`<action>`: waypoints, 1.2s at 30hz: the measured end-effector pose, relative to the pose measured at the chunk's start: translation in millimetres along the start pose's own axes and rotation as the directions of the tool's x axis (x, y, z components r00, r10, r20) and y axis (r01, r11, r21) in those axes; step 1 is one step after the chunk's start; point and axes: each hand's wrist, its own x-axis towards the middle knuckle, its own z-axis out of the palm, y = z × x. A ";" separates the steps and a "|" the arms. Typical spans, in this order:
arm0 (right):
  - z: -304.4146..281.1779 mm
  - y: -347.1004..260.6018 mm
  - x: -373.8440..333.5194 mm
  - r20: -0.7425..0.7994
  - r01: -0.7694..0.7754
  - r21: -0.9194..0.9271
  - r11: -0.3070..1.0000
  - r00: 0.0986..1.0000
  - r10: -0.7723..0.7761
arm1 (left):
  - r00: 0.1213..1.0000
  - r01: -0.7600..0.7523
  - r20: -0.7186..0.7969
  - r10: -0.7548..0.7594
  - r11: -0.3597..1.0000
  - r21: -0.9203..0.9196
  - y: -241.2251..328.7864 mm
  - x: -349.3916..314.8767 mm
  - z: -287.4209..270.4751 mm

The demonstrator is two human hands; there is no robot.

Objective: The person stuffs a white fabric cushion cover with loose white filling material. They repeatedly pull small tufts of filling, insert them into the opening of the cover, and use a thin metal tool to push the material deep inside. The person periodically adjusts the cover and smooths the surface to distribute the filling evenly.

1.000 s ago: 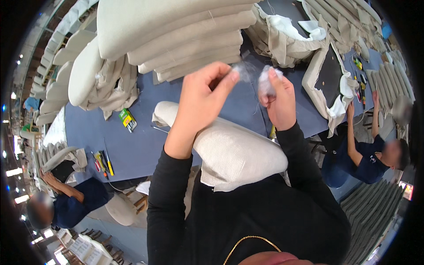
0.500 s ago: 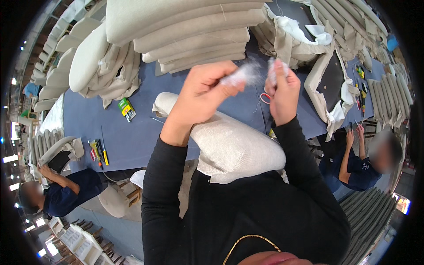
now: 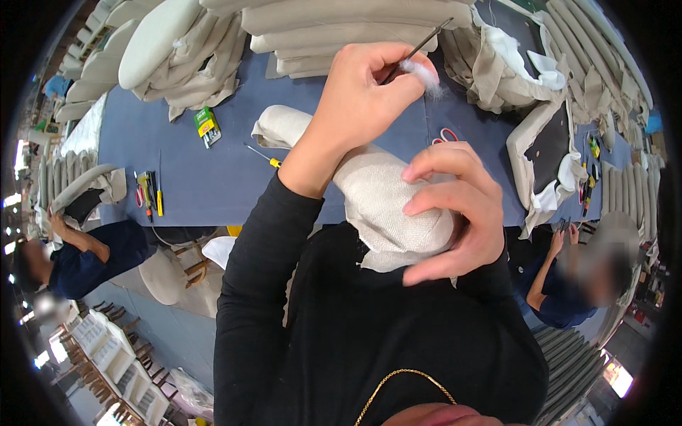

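My left hand (image 3: 369,89) is closed, pinching a wad of white fibre stuffing (image 3: 422,73) together with a thin dark rod (image 3: 433,34) that points up and to the right. Below it, a beige fabric-covered padded piece (image 3: 387,202) lies slanted across the table's near edge and up against my body. Loose fabric hangs from its near side. My right hand (image 3: 465,206) curls its fingers round the right end of this piece, thumb beneath and fingers spread over the cloth. Part of that end is hidden by the hand.
A yellow-handled screwdriver (image 3: 264,156), a green-yellow packet (image 3: 207,128) and red-handled scissors (image 3: 445,135) lie on the blue table (image 3: 213,184). Beige padded pieces (image 3: 341,39) are stacked at the back. More tools (image 3: 150,192) lie left. One person (image 3: 99,259) works at each side.
My right hand has let go of its white stuffing and come down onto the padded piece's right end. My left hand has moved up and right, now with the dark rod showing.
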 end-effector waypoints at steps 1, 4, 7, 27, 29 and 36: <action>-3.4 3.2 -0.1 0.013 0.045 -0.043 0.998 0.999 -0.044 | 0.999 0.001 -0.038 -0.001 1.000 -0.016 1.7 -0.4 -0.3; -8.9 10.7 3.1 -0.012 0.137 -0.152 0.979 0.990 -0.141 | 0.995 -0.023 -0.093 0.023 1.000 0.003 12.1 -0.9 -8.2; -18.5 23.1 9.6 -0.068 0.145 -0.211 0.967 0.984 -0.162 | 0.986 -0.016 -0.167 -0.009 0.990 -0.143 36.5 -16.9 -23.2; -21.2 18.8 32.3 -0.148 -0.154 -0.280 0.947 0.982 0.116 | 0.979 -0.037 -0.180 0.100 0.946 0.323 42.4 -85.7 9.9; -23.7 20.4 29.2 -0.147 -0.173 -0.275 0.946 0.980 0.137 | 0.974 -0.081 -0.172 0.146 0.938 0.336 36.5 -96.9 7.0; -26.1 24.4 20.3 -0.150 -0.203 -0.180 0.962 0.973 0.177 | 0.982 -0.024 -0.166 0.095 0.921 0.389 46.8 -110.2 11.0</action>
